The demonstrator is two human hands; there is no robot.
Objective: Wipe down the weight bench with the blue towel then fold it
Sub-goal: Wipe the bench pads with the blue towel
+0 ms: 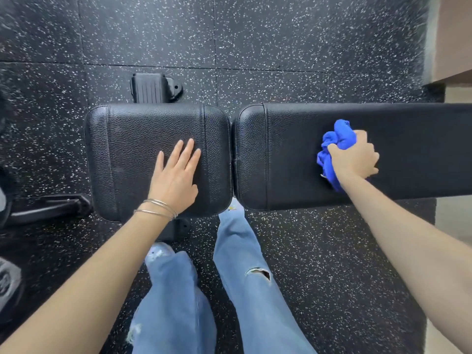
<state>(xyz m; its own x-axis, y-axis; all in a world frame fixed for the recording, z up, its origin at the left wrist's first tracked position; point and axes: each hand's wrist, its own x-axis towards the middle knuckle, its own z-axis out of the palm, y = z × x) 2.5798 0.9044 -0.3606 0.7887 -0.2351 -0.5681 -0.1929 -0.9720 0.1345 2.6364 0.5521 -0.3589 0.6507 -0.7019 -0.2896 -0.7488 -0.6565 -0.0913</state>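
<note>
Black rubber flooring [281,34] flecked with white filled the head view that I monitored remotely. Across it, from 9 o'clock to 3 o'clock, lay the weight bench [421,129]. It was made up of a short seat pad [127,139] toward 9 o'clock and a long back pad [281,154] toward 3 o'clock, the two separated by a narrow gap. I noted the left hand [176,172] resting flat on the seat pad, fingers straight and close together, pointing to 1 o'clock and holding nothing; thin metal bangles [157,209] circled its wrist. The right hand [355,157] lay on the back pad at 3 o'clock of the frame, its fingers curled tightly round the blue towel [337,136]. The towel was bunched into a wad touching the pad, with cloth spilling out at the hand's 10 o'clock and 7 o'clock sides. At 6 o'clock stood two legs in ripped blue jeans [245,264]. A ribbed black bench foot [150,88] showed on the floor at the seat pad's 12 o'clock edge.
</note>
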